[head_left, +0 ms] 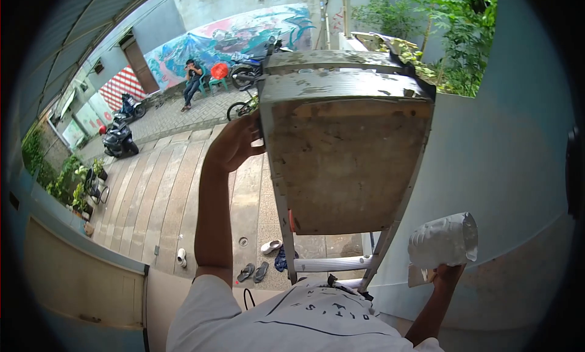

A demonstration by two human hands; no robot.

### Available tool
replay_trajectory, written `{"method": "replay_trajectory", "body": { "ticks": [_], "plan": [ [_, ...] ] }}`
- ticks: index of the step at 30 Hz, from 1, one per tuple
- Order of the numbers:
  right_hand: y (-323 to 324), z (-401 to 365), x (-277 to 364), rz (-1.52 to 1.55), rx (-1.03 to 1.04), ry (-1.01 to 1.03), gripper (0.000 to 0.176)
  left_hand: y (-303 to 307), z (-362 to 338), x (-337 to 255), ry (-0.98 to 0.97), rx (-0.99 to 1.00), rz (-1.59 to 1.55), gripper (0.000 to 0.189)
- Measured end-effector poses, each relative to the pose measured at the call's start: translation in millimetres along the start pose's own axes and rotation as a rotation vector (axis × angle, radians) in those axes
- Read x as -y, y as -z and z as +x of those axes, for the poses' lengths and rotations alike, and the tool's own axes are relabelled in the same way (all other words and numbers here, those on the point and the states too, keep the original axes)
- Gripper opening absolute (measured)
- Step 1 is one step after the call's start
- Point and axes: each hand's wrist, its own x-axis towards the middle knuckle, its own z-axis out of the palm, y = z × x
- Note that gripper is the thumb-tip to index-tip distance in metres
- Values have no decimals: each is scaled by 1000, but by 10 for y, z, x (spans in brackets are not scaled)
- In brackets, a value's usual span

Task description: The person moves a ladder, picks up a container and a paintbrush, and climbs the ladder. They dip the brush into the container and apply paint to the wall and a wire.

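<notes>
A metal stepladder (334, 264) rises right in front of me, its top cap wet and splattered. Between its rails a stained wooden board (350, 163) covers the upper part. My left hand (241, 142) reaches up and grips the ladder's left edge near the top, its fingertips partly hidden behind the rail. Low on the right, my right hand (450, 274) is closed around a white cut-open plastic container (443, 239), tilted with its mouth to the right. A flat beige piece (419, 276) shows just under the container beside that hand.
A pale blue wall (499, 169) curves along my right. Below lie dark sandals (253, 272) and white shoes (271, 247) on the tiled floor. Motorbikes (120, 138) and a seated person (193, 84) are across the paving. A door (85, 273) is at lower left.
</notes>
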Motion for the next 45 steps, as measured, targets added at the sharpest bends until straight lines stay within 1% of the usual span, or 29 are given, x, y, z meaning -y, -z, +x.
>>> {"method": "replay_trajectory", "body": {
  "ticks": [1,2,3,4,6,8,10,12,13,14,15,16,18,19,21,22,25,27,29,31,33,34,36,38,40,41,42,44,45],
  "plan": [
    [8,-5,-50,-118,8,118,110,157,-3,-14,15,-24,131,59],
    [-57,-32,38,-115,-43,119,110,298,15,-28,26,-48,266,63],
    [-217,-61,199,-9,13,92,110,245,-25,-105,22,-119,388,66],
    [-311,-91,302,97,76,64,109,147,-113,-219,16,-196,509,70],
    [-306,-138,333,82,79,42,110,9,-228,-421,-32,-454,763,67],
    [-308,-148,345,76,94,18,111,-117,-275,-605,-427,-704,1199,62],
    [-318,-146,372,45,173,44,107,-467,-344,-857,-647,-762,1183,53],
    [-380,-140,554,80,144,-20,109,-1145,-322,-931,-945,-666,999,47],
    [-392,-106,649,94,180,-23,110,-1352,-331,-903,-997,-597,1038,46],
    [-383,-83,674,108,217,-25,112,-1651,-334,-819,-1034,-412,1055,48],
    [-357,-122,615,133,188,-24,115,-2004,-277,-684,-1099,-305,1144,50],
    [-324,-116,557,143,176,-27,115,-2266,-272,-641,-1053,-127,1325,46],
    [-266,-108,452,176,200,143,114,-2711,-111,-657,-936,153,1431,38],
    [-239,-110,435,173,197,177,113,-2823,28,-702,-932,165,1440,38],
    [-126,-140,342,137,177,182,112,-3053,344,-804,-905,223,1525,28],
    [-84,-154,308,89,167,192,112,-3198,445,-867,-890,187,1546,22],
    [-40,-156,344,115,135,165,112,-3415,853,-1012,-850,220,1713,20],
    [-12,-161,304,121,122,180,112,-3406,1247,-1050,-774,363,1995,27],
    [19,-152,272,128,110,197,113,-3724,1580,-1010,-348,399,2204,26],
    [45,-128,256,30,136,302,114,-3722,2205,-850,37,558,2462,20],
    [46,-134,263,27,148,316,114,-3552,2613,-759,179,831,2603,32],
    [52,-136,272,16,163,334,114,-3490,2743,-755,185,832,2611,32],
    [87,-139,282,22,182,311,114,-3373,2924,-796,279,949,2476,31],
    [97,-180,227,25,190,287,113,-3372,2963,-1013,-2,809,2354,24],
    [104,-228,164,131,196,191,124,-3647,2854,-1141,145,721,2494,43],
    [103,-237,153,132,194,192,124,-3606,2909,-1148,78,752,2479,45],
    [99,-239,172,131,175,184,125,-3582,2891,-1043,79,753,2480,45],
    [104,-243,168,128,151,181,125,-3557,2804,-755,350,908,2536,41],
    [127,-248,137,56,145,231,126,-3532,2816,-708,290,962,2562,38]
  ]
}}
